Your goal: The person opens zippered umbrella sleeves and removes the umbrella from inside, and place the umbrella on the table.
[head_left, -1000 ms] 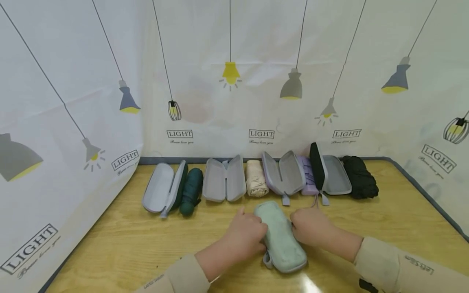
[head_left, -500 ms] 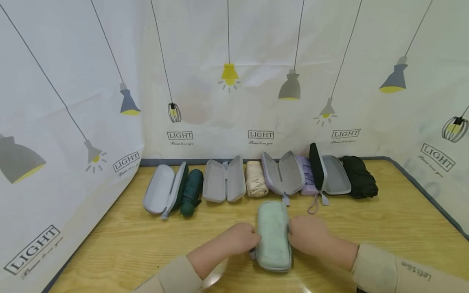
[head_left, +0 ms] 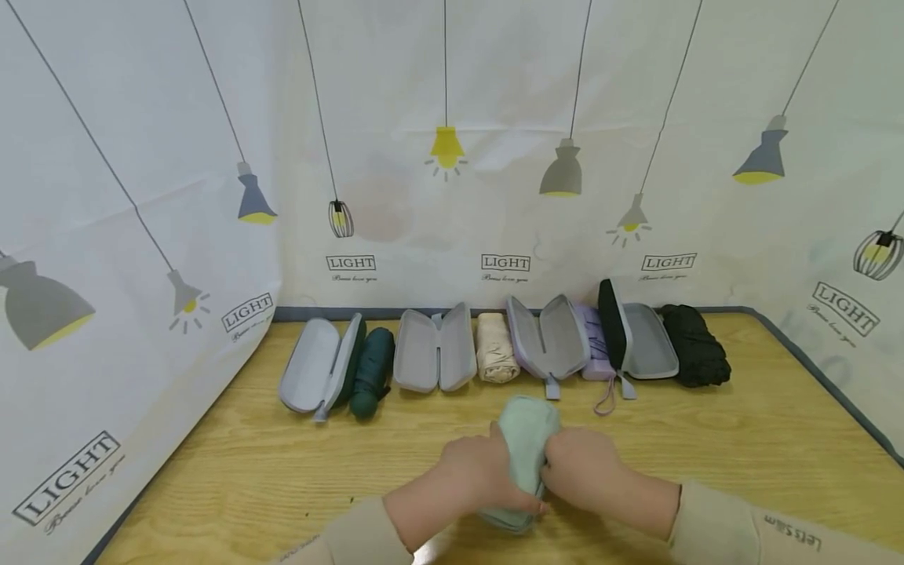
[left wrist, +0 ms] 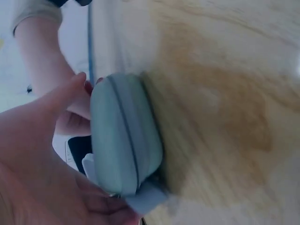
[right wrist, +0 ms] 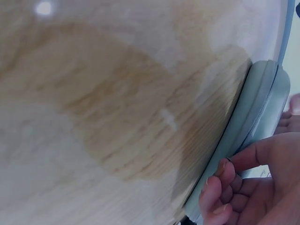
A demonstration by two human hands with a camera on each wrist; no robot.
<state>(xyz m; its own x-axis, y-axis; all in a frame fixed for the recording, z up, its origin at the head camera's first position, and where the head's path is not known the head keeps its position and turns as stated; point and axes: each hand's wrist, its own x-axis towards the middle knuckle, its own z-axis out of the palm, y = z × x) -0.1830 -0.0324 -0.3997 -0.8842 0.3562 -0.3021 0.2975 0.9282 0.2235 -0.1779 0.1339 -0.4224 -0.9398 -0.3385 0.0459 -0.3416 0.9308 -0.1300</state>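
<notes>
A mint-green zip case (head_left: pixel 526 439) lies on the wooden table in front of me, its two halves together. My left hand (head_left: pixel 487 475) reaches across its near part and grips it, thumb and fingers at opposite sides. In the left wrist view, a grey fabric tab (left wrist: pixel 146 197) sticks out at one end of the case. At the right side, my right hand (head_left: pixel 589 471) pinches a small zipper pull (right wrist: pixel 228 160) on the seam, mostly covered by the fingertips. The zip line (right wrist: pixel 253 123) runs on along the side beyond those fingers.
Along the back stand unfolded cases: dark green (head_left: pixel 311 365), grey (head_left: pixel 434 349), lilac (head_left: pixel 547 337) and black (head_left: pixel 650 341). Beside them lie folded umbrellas: dark green (head_left: pixel 372 369), beige (head_left: pixel 496 349), lilac (head_left: pixel 596 345) and black (head_left: pixel 695 345). A printed sheet (head_left: pixel 424 220) hangs behind.
The mint-green case has turned, its near end swinging left. My left hand has gone from its left side to a grip across its near part; the right hand stays at the right side.
</notes>
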